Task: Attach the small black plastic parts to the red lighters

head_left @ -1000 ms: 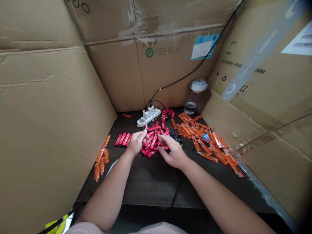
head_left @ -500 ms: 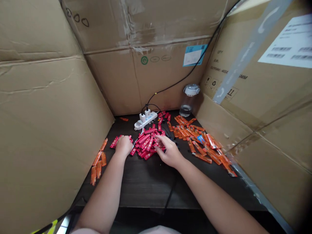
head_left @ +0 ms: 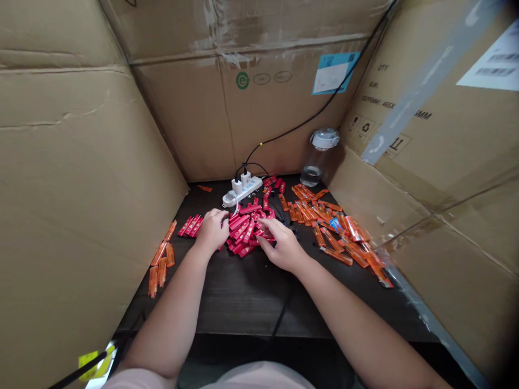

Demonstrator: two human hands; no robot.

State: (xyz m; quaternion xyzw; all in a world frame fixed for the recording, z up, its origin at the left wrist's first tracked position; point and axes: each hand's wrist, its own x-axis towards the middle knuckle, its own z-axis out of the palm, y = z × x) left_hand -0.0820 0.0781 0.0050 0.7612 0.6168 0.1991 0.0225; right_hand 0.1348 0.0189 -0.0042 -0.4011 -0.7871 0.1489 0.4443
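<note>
A heap of small red packets (head_left: pixel 246 229) lies mid-table on the dark table (head_left: pixel 243 302). My left hand (head_left: pixel 211 231) rests at the heap's left edge, fingers curled down over packets, beside a short row of red packets (head_left: pixel 190 226). My right hand (head_left: pixel 279 246) lies on the heap's right side with thumb and fingers pinched onto a red packet. Orange packets (head_left: pixel 332 227) are scattered to the right.
A white power strip (head_left: pixel 242 192) with plugs and a black cable sits behind the heap. A clear water bottle (head_left: pixel 318 159) stands at the back right. Several orange packets (head_left: pixel 160 259) lie at the left. Cardboard walls (head_left: pixel 81 178) enclose the table on three sides.
My left hand went left to the row of red packets, then came back to the heap's left edge. My right hand stayed on the heap's right side.
</note>
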